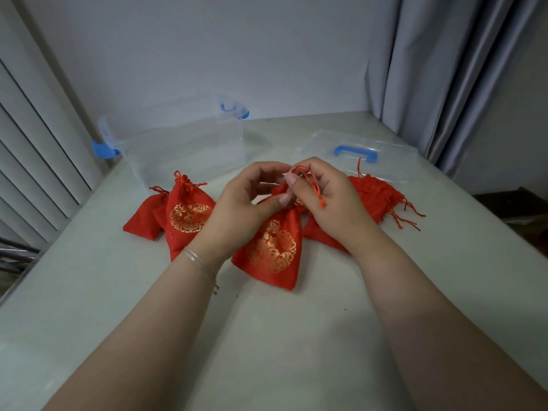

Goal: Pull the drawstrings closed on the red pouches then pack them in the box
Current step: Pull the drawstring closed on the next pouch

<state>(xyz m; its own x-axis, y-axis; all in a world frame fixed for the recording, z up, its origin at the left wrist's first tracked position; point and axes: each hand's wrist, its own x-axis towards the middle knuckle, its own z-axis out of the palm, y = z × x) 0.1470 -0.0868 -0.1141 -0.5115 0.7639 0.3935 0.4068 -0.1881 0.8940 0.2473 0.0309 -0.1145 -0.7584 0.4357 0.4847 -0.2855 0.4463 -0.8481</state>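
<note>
Holding a red pouch point(274, 247) over the table point(89, 292), you gripped its neck with your left hand point(249, 203), fingers curled round the gathered top. Your right hand point(323, 197) pinched the red drawstring point(311, 182), whose loop trailed over the fingers. Two tied pouches point(178, 215) lay just left of your left wrist, overlapping each other. A pile of further pouches point(376, 200) sat behind your right hand, cords splayed rightward. Behind the tied pair stood the clear box point(184, 143), open, with blue latches. Its lid point(364, 155), blue-handled, lay flat at the right.
</note>
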